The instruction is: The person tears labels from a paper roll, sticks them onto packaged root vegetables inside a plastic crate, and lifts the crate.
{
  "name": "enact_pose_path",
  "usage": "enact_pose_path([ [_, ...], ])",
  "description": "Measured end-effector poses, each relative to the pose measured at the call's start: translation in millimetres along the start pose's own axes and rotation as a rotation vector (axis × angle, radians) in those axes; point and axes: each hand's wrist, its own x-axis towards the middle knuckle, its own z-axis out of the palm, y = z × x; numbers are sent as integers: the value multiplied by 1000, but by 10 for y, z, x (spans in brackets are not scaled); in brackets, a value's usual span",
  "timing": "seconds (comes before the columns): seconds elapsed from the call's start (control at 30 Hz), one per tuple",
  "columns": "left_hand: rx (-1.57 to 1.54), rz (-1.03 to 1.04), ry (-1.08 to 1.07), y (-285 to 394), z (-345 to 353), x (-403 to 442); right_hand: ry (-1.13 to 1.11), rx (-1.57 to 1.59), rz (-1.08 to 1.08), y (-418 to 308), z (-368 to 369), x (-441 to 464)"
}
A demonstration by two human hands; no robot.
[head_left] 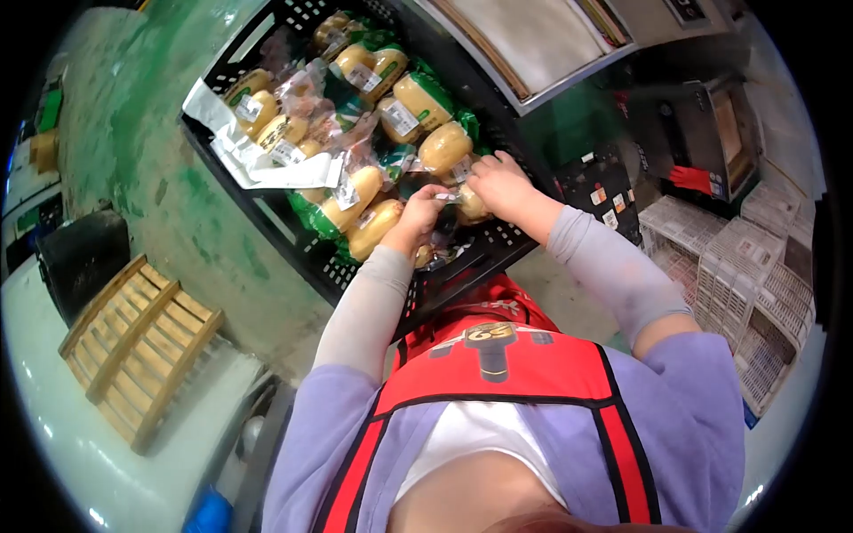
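Note:
A black plastic crate (498, 258) holds several clear-and-green bags of yellow, potato-like produce with white labels, such as the bag (415, 107) near its right side. My left hand (421, 213) is closed at the crate's near end, its fingertips pinching the clear film of a produce bag. Beside it, my right hand (499, 185) is closed over the near right part of the same bag (471, 206), fingers bent against the plastic. A white paper sheet (258, 160) lies across the crate's left edge.
A wooden pallet (138, 351) lies at the left. White plastic baskets (742, 266) stand at the right, below a black box (689, 133) with a red glove (690, 178) by it. A metal-edged surface (533, 44) borders the crate's far right.

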Motion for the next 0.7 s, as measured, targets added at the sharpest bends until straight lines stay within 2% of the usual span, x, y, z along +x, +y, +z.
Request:
enact_pose_path([
  [0.03, 80, 54, 59, -99, -4, 103, 73, 22, 21, -6, 13, 15],
  [0.07, 581, 192, 169, -25, 45, 63, 147, 46, 40, -23, 11, 42],
  [0.13, 860, 195, 255, 191, 218, -139, 14, -21, 55, -15, -52, 122],
  [0.2, 905, 342, 326, 123, 222, -182, -44, -1, 45, 32, -48, 187],
  [0.23, 905, 347, 337, 192, 271, -291, -35, 72, 51, 32, -110, 206],
  [0.27, 1013, 568, 399, 247, 272, -408, -30, 147, 58, 17, -170, 218],
  [0.3, 919, 649, 357, 332, 237, -540, 94, 264, 20, 19, -179, 233],
  [0.33, 829, 730, 315, 560, 225, -768, 76, 411, 45, -38, -301, 248],
  [0.4, 830, 938, 476, 912, -31, -1054, 193, 621, 34, -181, -331, 338],
  [0.5, 506, 1006, 733, 1302, -599, -1369, 352, 980, -2, -546, -337, 641],
  [0.53, 459, 1042, 781, 1390, -829, -1433, 407, 873, -41, -651, -362, 776],
  [0.6, 447, 1060, 811, 1544, -1119, -1614, 730, 726, -95, -959, -421, 988],
  [0.7, 520, 1060, 816, 1639, -1350, -1771, 937, 504, -95, -1306, -394, 1393],
])
